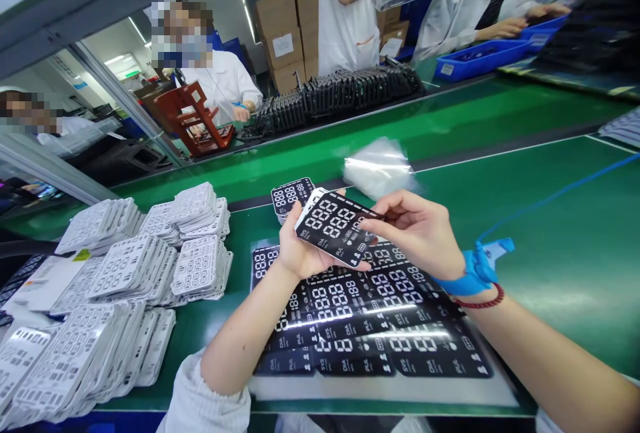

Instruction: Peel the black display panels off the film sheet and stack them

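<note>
Work at the green desk centres on a black panel printed with white digits, raised above the sheets of black panels that lie there. The left hand cradles it from below, thumb along its left edge, fingers bent round its far side and underneath. The right hand has thumb and fingers pinched together on its right corner. A white layer peeks out at the upper left; whether that is backing or a separate piece cannot be told.

The step in hand looks to be working at the panel's edge, perhaps aligning or parting layers. The next move seems to call for a steady left palm and a light, even pull or press from the right. White plates stand in stacks to the left, and a small pile of black panels sits just beyond the left hand.
</note>
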Motion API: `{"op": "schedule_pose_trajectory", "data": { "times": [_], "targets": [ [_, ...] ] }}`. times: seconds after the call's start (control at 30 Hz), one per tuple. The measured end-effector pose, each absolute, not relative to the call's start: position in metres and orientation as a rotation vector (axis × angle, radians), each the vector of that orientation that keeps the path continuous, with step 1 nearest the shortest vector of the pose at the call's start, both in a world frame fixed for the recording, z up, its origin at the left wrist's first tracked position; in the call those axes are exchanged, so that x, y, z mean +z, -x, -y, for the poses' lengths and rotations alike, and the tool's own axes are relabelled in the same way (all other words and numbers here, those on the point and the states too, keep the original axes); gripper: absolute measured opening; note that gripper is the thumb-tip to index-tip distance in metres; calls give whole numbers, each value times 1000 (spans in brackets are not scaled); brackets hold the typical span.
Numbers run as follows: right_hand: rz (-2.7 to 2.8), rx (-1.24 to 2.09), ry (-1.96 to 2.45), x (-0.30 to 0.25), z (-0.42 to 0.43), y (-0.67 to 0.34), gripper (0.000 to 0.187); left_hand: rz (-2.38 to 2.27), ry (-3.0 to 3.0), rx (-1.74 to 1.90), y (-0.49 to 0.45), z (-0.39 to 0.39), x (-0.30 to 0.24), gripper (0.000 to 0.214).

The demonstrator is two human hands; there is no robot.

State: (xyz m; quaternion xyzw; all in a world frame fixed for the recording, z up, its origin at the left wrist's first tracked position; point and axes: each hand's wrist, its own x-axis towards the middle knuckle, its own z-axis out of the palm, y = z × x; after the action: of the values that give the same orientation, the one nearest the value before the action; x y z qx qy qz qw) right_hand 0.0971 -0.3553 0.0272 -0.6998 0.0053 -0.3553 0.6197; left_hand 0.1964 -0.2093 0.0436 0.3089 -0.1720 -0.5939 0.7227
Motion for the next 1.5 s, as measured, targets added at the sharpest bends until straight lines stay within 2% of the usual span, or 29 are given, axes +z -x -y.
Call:
{"op": "schedule_pose_trajectory", "data": {
  "times": [0.4,0.53,0.67,0.9,1.13,1.23,1.33,1.5],
  "targets": [
    [-13,-807,1762,22,358,-97,27,382,-666,-1326,-198,209,39,64],
    [13,-829,2102,21,364,-98,33,368,-730,-1287,-197,209,38,56],
    [50,-990,2339,26,362,-97,44,316,-892,-1221,-187,214,38,45],
    [510,-753,2309,32,340,-92,39,509,-1209,-898,-165,223,25,51],
    [483,-634,2155,29,343,-96,39,489,-1196,-1072,-169,223,22,60],
    [362,-601,2132,28,349,-99,33,389,-1139,-1118,-175,219,33,53],
    [54,-704,2090,23,369,-106,29,288,-987,-1062,-190,209,53,47],
    [-321,-821,1554,11,403,-114,29,250,-988,-714,-231,199,77,39]
  ]
}}
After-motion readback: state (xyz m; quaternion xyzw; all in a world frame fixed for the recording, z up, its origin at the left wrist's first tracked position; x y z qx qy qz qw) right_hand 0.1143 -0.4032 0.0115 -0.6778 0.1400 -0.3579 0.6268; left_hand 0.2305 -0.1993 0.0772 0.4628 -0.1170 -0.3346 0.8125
